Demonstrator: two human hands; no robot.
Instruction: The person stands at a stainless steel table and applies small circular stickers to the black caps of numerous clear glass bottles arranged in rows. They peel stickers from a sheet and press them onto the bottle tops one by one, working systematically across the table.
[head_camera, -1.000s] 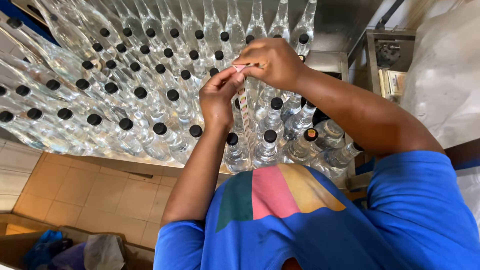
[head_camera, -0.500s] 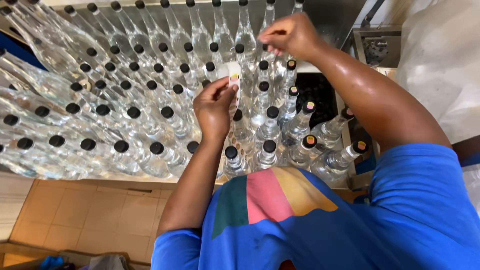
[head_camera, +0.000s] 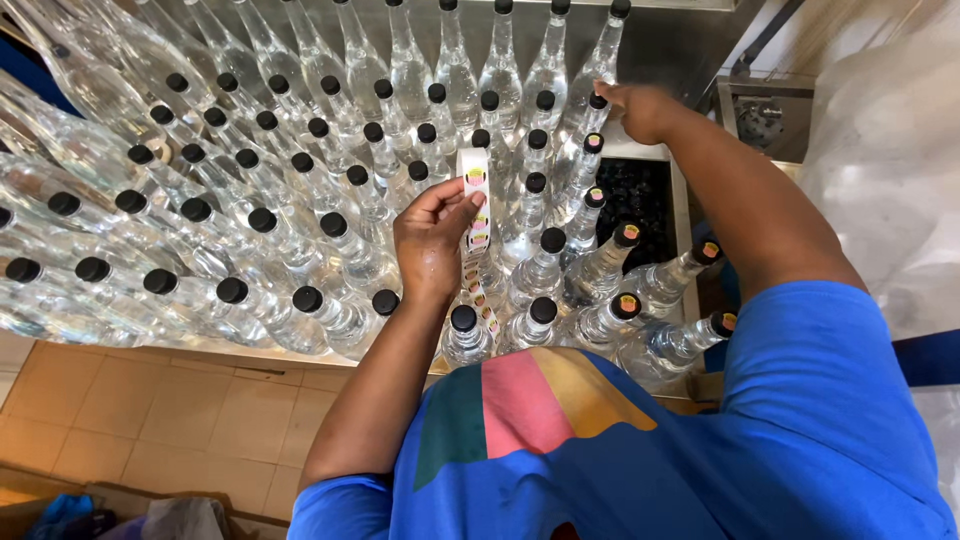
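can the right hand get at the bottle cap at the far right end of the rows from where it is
Probably yes: the right hand is already stretched out over the clear bottles, its fingertips at a black cap, with nothing between them. The left hand holds the sticker strip.

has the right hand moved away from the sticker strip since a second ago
Yes. The right hand left the white sticker strip in the left hand and reached out to the far-row clear glass bottles.

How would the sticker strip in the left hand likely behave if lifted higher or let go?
The sticker strip looks thin and floppy: below the left hand it hangs loosely and curves between the clear bottles. It is probably very light. Released, it would likely drop and drape over the black caps.
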